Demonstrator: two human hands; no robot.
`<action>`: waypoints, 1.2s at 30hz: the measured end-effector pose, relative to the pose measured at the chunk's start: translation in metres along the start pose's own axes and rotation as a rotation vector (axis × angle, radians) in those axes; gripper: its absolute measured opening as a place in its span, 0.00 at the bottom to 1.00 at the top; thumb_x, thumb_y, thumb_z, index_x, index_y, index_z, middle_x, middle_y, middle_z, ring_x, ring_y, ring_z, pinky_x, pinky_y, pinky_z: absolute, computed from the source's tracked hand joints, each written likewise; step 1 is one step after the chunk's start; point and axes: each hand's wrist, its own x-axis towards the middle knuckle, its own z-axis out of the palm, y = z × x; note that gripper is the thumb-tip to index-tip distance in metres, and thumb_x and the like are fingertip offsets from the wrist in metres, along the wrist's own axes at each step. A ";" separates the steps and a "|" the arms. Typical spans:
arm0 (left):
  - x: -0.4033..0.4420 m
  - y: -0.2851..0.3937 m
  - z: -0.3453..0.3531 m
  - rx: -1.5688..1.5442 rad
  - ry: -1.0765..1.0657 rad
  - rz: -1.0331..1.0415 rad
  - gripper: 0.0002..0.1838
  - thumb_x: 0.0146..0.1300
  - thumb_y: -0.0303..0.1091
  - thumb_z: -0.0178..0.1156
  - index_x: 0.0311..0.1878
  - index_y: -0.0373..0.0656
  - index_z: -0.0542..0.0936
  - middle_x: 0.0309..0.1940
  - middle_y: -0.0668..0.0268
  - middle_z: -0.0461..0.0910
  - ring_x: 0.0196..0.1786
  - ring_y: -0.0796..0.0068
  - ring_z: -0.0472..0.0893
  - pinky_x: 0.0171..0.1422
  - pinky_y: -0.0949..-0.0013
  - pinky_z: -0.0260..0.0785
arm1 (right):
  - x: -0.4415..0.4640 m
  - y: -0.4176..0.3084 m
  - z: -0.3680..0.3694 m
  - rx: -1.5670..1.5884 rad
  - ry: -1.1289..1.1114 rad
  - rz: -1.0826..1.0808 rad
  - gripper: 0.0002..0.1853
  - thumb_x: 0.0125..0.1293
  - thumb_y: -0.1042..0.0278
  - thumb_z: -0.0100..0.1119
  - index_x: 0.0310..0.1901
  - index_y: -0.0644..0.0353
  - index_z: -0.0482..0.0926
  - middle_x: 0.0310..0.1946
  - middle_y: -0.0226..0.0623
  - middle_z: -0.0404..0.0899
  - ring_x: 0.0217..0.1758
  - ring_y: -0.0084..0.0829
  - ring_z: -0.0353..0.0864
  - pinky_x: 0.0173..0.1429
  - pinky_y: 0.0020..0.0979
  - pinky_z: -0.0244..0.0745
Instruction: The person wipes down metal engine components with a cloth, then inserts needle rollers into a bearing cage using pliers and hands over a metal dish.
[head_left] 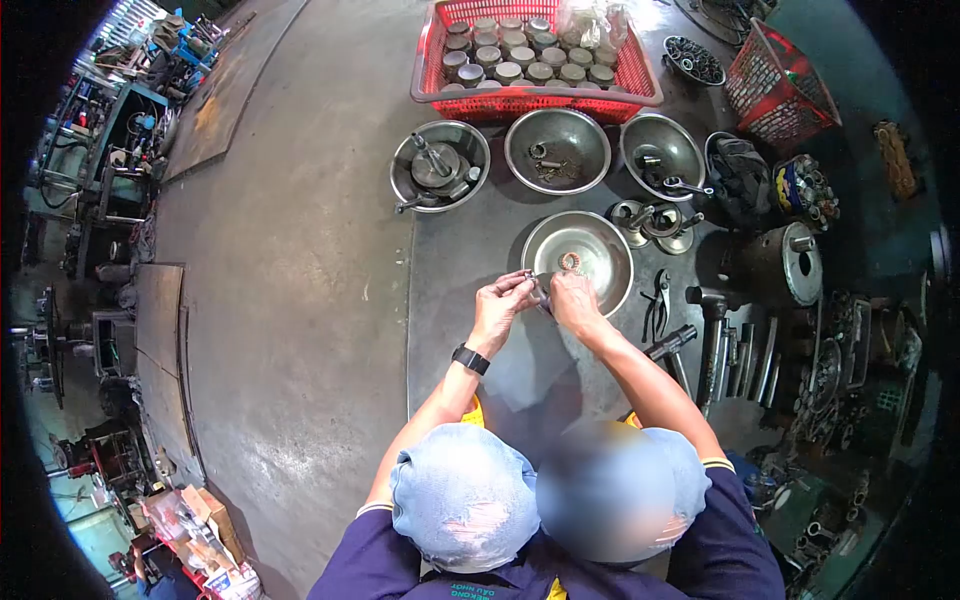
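My left hand (pixel 503 300), with a dark watch on its wrist, is closed at the left rim of a metal bowl (pixel 612 262). Its fingertips pinch a small metal part (pixel 529 274) that is too small to name. Over the bowl's lower left rim, my right hand (pixel 574 297) is closed with the knuckles up, and what it may hold is hidden. Just beyond the right hand, a copper-coloured ring (pixel 570 261) lies inside the bowl. A dark piece shows between the two hands, partly covered by them.
A red basket (pixel 540 97) of round metal parts stands at the back. Bowls with parts (pixel 440 206) (pixel 558 187) (pixel 664 122) line up before it. Pliers (pixel 661 300), a hammer (pixel 712 330) and a metal cylinder (pixel 775 265) lie at the right.
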 end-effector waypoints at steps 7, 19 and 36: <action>0.002 -0.005 -0.004 0.045 -0.014 0.026 0.16 0.59 0.25 0.61 0.50 0.27 0.76 0.54 0.59 0.72 0.50 0.70 0.78 0.51 0.67 0.78 | 0.000 0.008 -0.030 0.384 0.084 0.113 0.08 0.49 0.73 0.59 0.32 0.66 0.79 0.30 0.49 0.81 0.35 0.45 0.83 0.40 0.40 0.77; 0.008 -0.013 0.002 0.244 -0.082 0.136 0.12 0.58 0.23 0.60 0.45 0.31 0.80 0.56 0.60 0.70 0.51 0.71 0.76 0.53 0.70 0.76 | 0.005 0.010 -0.040 1.050 -0.064 0.133 0.11 0.52 0.74 0.65 0.36 0.70 0.81 0.29 0.39 0.82 0.32 0.23 0.80 0.38 0.25 0.76; -0.001 0.006 -0.012 0.048 -0.010 0.083 0.13 0.58 0.24 0.61 0.46 0.29 0.78 0.56 0.61 0.71 0.48 0.72 0.78 0.49 0.70 0.78 | 0.014 -0.009 -0.011 0.037 -0.006 -0.007 0.07 0.51 0.75 0.52 0.25 0.67 0.80 0.27 0.56 0.79 0.33 0.49 0.82 0.38 0.43 0.78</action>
